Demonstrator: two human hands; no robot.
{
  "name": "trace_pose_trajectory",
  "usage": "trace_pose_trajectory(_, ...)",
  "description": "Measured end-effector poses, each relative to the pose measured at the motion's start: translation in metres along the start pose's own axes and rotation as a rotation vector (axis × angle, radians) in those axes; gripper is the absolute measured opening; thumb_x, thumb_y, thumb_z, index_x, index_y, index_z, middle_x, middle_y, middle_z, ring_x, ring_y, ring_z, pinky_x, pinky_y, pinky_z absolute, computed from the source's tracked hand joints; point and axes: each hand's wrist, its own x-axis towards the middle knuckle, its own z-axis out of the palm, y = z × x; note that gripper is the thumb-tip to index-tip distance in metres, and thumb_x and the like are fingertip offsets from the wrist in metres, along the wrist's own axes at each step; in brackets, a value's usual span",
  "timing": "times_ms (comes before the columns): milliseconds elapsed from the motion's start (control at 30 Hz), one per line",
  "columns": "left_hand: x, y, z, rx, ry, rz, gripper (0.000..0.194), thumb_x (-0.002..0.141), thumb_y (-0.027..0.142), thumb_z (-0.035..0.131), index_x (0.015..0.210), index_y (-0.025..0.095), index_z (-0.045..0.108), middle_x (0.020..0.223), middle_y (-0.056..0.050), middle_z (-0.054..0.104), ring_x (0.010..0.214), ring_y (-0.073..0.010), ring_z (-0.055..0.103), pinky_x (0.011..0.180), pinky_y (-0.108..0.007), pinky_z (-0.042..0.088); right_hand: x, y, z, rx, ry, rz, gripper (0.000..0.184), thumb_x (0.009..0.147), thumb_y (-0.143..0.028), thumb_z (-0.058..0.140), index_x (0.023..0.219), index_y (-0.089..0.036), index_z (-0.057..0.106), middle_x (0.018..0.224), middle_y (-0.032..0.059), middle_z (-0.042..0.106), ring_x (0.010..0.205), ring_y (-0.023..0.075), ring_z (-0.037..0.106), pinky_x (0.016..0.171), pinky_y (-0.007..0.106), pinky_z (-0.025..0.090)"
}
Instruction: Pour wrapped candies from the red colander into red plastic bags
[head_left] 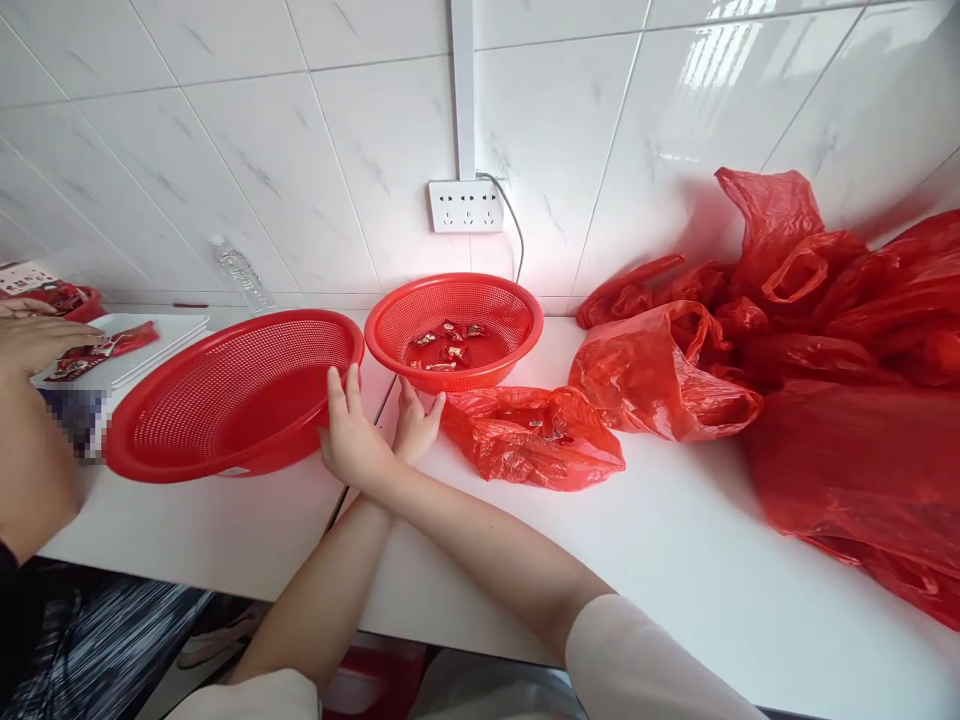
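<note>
"What's behind everything?"

"A white tiled wall (375, 130) beyond the fingers, and a white worktop (697, 560) beneath them."

"And the hands?"

"The arms (487, 530) cross. The right hand (358, 440) has its fingers (338, 395) spread against the right side of the large red basket (251, 412), which stands to their left. Whether they grip it, I can't tell."

"The other one?"

"On the left hand (417, 430), thumb and fingers are parted, just below the small red basket (465, 381); I can't tell if they touch it. Small packets (454, 354) lie inside, beyond those fingertips."

"To their right?"

"A red plastic bag (547, 460) just beside the thumb, more red bags (847, 430) farther off. Well left of all the fingers is another person's hand (45, 345)."
</note>
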Motion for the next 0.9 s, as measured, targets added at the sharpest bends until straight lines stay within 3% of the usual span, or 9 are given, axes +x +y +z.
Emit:
trace_pose_trajectory(100, 0.0, 0.006, 0.0, 0.061, 0.038, -0.048, 0.091, 0.086, 0.051, 0.057, 0.153, 0.013, 0.009, 0.157, -0.022, 0.019, 0.145, -0.0333, 0.02, 0.118, -0.051, 0.022, 0.0, 0.004, 0.0, -0.009, -0.06, 0.078, 0.092, 0.085, -0.02, 0.051, 0.151, -0.002, -0.011, 0.156, 0.03, -0.009, 0.125, 0.0375, 0.051, 0.081, 0.045, 0.056)
trace_pose_trajectory(200, -0.001, 0.014, 0.001, 0.164, 0.027, -0.106, 0.088, 0.09, 0.051, 0.048, 0.152, 0.005, 0.007, 0.157, -0.026, 0.014, 0.146, -0.0326, 0.016, 0.118, -0.049, 0.019, -0.017, 0.007, -0.007, -0.024, 0.02, -0.007, 0.078, 0.088, -0.021, 0.046, 0.152, -0.004, 0.005, 0.158, 0.0243, 0.003, 0.138, 0.0314, 0.036, 0.099, 0.044, 0.048)
trace_pose_trajectory(333, 0.002, 0.023, -0.004, 0.223, -0.011, -0.148, 0.081, 0.093, 0.05, 0.042, 0.151, 0.002, 0.012, 0.154, -0.026, 0.023, 0.144, -0.0304, 0.025, 0.116, -0.043, 0.026, -0.068, 0.011, -0.037, -0.217, -0.033, -0.337, 0.047, 0.091, -0.019, 0.042, 0.137, -0.009, 0.042, 0.153, 0.0179, 0.028, 0.129, 0.0218, 0.047, 0.106, 0.036, 0.043)
trace_pose_trajectory(500, 0.012, 0.035, -0.027, 0.297, -0.002, -0.172, 0.053, 0.091, 0.048, 0.043, 0.125, 0.009, 0.055, 0.122, -0.022, 0.06, 0.118, -0.0322, 0.055, 0.1, -0.043, 0.042, -0.138, 0.033, -0.123, -0.568, -0.029, -0.826, 0.023, 0.094, -0.017, 0.046, 0.112, -0.018, 0.061, 0.141, 0.0082, 0.051, 0.133, 0.0198, 0.043, 0.117, 0.043, 0.029)
trace_pose_trajectory(567, 0.014, 0.043, -0.038, 0.336, -0.018, -0.176, 0.039, 0.088, 0.046, 0.048, 0.102, 0.014, 0.065, 0.103, -0.017, 0.067, 0.103, -0.032, 0.062, 0.092, -0.043, 0.045, -0.157, 0.049, -0.164, -0.593, 0.112, -0.696, 0.022, 0.093, -0.014, 0.047, 0.109, -0.018, 0.062, 0.13, 0.0095, 0.06, 0.129, 0.0199, 0.048, 0.115, 0.046, 0.032)
trace_pose_trajectory(633, 0.014, 0.054, -0.047, 0.33, -0.081, -0.137, 0.03, 0.087, 0.044, 0.049, 0.091, 0.019, 0.066, 0.088, -0.009, 0.069, 0.088, -0.0263, 0.064, 0.084, -0.037, 0.046, -0.17, 0.064, -0.2, -0.562, 0.294, -0.393, 0.025, 0.091, -0.013, 0.048, 0.112, -0.02, 0.061, 0.126, 0.0117, 0.061, 0.123, 0.0214, 0.053, 0.11, 0.049, 0.037)
trace_pose_trajectory(767, 0.008, 0.081, -0.06, 0.157, -0.493, -0.004, 0.036, 0.087, 0.031, 0.042, 0.116, 0.022, 0.062, 0.061, 0.003, 0.057, 0.06, -0.0148, 0.057, 0.069, -0.026, 0.046, -0.181, 0.084, -0.247, -0.429, 0.625, 0.078, 0.021, 0.092, -0.025, 0.049, 0.108, -0.022, 0.063, 0.122, 0.0129, 0.06, 0.117, 0.0251, 0.055, 0.1, 0.049, 0.046)
trace_pose_trajectory(833, 0.004, 0.091, -0.064, 0.084, -0.742, -0.038, 0.047, 0.084, 0.029, 0.042, 0.129, 0.023, 0.055, 0.054, 0.006, 0.052, 0.053, -0.0138, 0.055, 0.063, -0.025, 0.046, -0.181, 0.089, -0.256, -0.39, 0.634, 0.15, 0.02, 0.093, -0.031, 0.05, 0.099, -0.022, 0.066, 0.127, 0.0123, 0.057, 0.121, 0.0265, 0.053, 0.102, 0.05, 0.044)
trace_pose_trajectory(900, 0.002, 0.096, -0.067, 0.075, -0.879, -0.09, 0.054, 0.081, 0.033, 0.048, 0.134, 0.024, 0.052, 0.056, 0.006, 0.055, 0.053, -0.0147, 0.058, 0.062, -0.025, 0.047, -0.18, 0.093, -0.258, -0.358, 0.545, 0.195, 0.024, 0.093, -0.036, 0.051, 0.099, -0.022, 0.069, 0.14, 0.0112, 0.049, 0.129, 0.0275, 0.046, 0.107, 0.05, 0.04)
